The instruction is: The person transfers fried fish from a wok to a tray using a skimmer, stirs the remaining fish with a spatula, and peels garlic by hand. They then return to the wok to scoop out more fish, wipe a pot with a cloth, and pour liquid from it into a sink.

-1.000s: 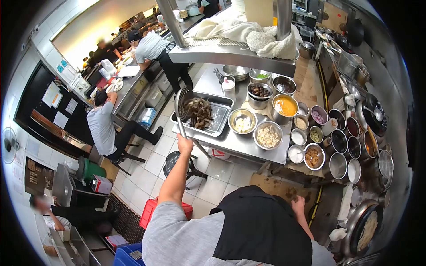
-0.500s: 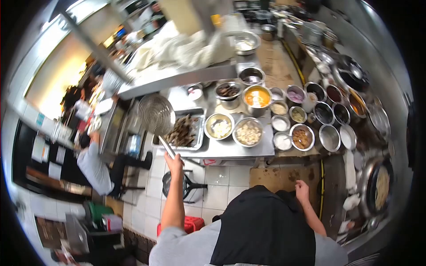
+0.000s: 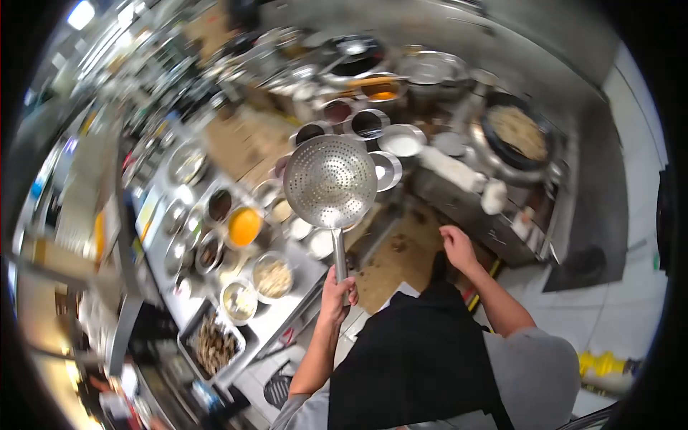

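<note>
Fingers of the left hand (image 3: pixel 335 292) wrap the handle of a round perforated steel skimmer (image 3: pixel 330 182), arm stretched forward, its empty bowl raised above the steel counter (image 3: pixel 290 304) of ingredient bowls (orange sauce among them). Right hand (image 3: pixel 456 246) hangs loosely open, holding nothing, elbow bent.

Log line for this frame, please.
left hand: grips skimmer handle, raised, empty | right hand: free, open | tray: on counter
</note>
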